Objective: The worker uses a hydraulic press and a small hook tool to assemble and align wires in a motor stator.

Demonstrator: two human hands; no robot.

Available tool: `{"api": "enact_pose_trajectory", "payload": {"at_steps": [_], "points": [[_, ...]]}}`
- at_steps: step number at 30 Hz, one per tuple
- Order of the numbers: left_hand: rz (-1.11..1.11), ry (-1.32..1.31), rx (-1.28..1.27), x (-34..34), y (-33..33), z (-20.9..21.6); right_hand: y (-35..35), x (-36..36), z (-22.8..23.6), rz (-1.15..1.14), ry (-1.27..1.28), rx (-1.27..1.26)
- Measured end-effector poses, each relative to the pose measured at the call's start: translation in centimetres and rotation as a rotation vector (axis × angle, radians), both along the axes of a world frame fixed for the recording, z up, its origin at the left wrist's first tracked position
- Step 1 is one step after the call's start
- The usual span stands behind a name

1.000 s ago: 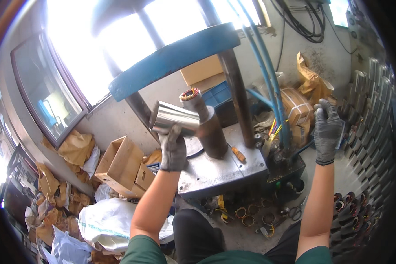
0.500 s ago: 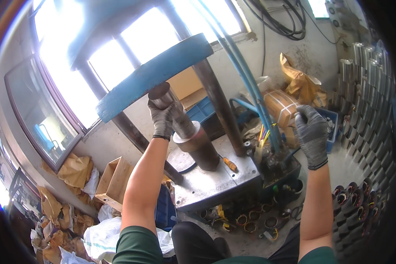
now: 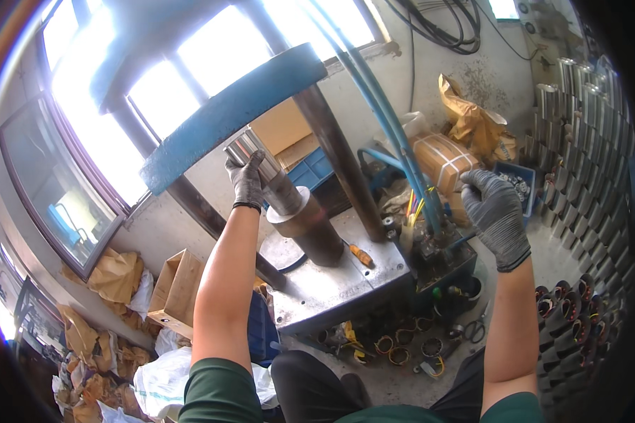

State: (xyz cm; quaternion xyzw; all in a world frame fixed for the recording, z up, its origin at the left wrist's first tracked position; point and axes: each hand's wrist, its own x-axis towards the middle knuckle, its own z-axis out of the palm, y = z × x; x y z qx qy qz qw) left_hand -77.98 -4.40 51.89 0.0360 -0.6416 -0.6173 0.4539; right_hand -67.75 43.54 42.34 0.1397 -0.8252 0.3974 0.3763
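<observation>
A press with a blue upper plate (image 3: 226, 116) and a steel bed (image 3: 317, 289) stands ahead of me. On the bed is a dark cylinder (image 3: 314, 236) with a pale collar, and a narrower metal sleeve (image 3: 283, 194) rises from it. My gloved left hand (image 3: 247, 180) is closed around a shiny, ridged metal tube (image 3: 243, 145) above the sleeve, just under the plate. Off to the right, near the press's blue pipes, my gloved right hand (image 3: 497, 215) is raised with curled fingers; what they hold, if anything, is hidden. An orange-handled tool (image 3: 361, 255) lies beside the dark cylinder.
Steel columns (image 3: 335, 158) flank the work. Stacked metal tubes (image 3: 578, 183) line the right side, with wire-wound rings (image 3: 568, 307) nearby. A wooden box (image 3: 175, 287) and a white sack (image 3: 159, 381) are at left. Scissors (image 3: 475, 331) lie on the floor.
My view has shifted slightly. The tube in my left hand earlier showed a dark round end; now its bright ridged side shows, with my hand lower on it. My right hand remains raised, fingers curled.
</observation>
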Motion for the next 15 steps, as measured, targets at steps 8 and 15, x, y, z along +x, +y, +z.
{"api": "enact_pose_trajectory", "payload": {"at_steps": [8,15], "points": [[-0.079,0.111,-0.101,-0.7,-1.5,-1.3,0.0,0.3,-0.2,0.016,-0.026,0.107],[-0.062,0.156,-0.084,-1.6,-0.8,-4.8,1.7,2.1,0.2,0.045,-0.061,0.394]]}}
